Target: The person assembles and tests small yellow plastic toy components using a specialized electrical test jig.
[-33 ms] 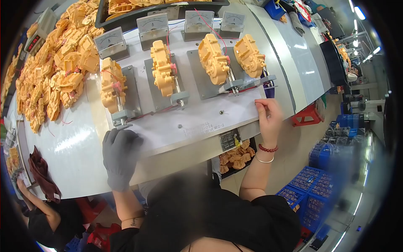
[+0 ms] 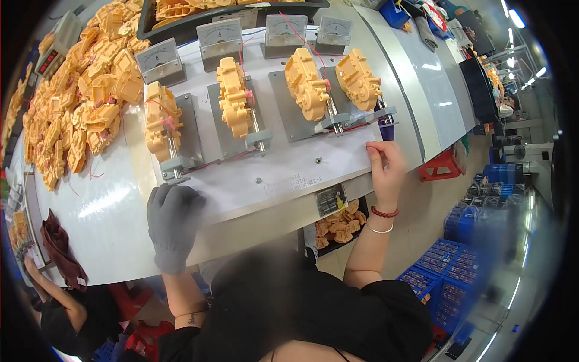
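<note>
Fingers (image 2: pixel 175 196) at white board (image 2: pixel 283 166): gloved left hand (image 2: pixel 173 226) curled, low left of centre, hold hidden; bare right hand (image 2: pixel 389 166) pinch-shaped at right edge, grip unclear. Rightmost yellow gearbox (image 2: pixel 358 81): upper right of centre, above-left of nearer right hand, long axis slanting down rightward.

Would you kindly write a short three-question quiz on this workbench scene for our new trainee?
1. How many analogue meters stand beyond the row of yellow plastic housings?
2. True or false: the left hand wears a grey glove.
3. Fill in: around the right wrist is a beaded bracelet coloured ___.

Key: 1. Four. 2. True. 3. Red.
</note>
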Demonstrator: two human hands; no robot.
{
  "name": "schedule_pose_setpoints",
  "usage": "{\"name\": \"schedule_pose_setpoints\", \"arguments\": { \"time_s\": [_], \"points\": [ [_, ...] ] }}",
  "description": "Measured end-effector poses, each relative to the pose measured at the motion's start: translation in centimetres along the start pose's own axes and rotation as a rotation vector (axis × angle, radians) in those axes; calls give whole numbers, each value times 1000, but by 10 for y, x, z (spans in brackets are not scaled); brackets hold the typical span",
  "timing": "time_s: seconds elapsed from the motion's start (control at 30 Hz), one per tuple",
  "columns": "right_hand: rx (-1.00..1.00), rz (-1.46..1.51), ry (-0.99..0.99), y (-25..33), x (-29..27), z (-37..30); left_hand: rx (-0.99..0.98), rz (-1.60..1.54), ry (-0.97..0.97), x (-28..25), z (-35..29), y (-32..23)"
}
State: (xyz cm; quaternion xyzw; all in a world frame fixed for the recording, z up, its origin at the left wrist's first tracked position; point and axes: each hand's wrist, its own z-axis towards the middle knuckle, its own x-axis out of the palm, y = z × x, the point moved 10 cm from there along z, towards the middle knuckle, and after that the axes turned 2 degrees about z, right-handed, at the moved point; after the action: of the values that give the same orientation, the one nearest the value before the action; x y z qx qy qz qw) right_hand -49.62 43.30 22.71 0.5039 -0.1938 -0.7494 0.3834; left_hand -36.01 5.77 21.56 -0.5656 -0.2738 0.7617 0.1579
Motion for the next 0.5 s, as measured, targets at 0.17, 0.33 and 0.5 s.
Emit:
{"name": "schedule_pose_setpoints", "arguments": {
  "time_s": [0.17,0.33,0.5],
  "points": [
    [-161,-69,-158,3,-4,-10,-54,-30,-49,-1,-3,1],
    [62,50,5,-10,3,0,-41,-43,-73,-2,-3,2],
    [-83,-33,-41,12,0,0,-39,-39,-84,-5,-4,2]
  ]
}}
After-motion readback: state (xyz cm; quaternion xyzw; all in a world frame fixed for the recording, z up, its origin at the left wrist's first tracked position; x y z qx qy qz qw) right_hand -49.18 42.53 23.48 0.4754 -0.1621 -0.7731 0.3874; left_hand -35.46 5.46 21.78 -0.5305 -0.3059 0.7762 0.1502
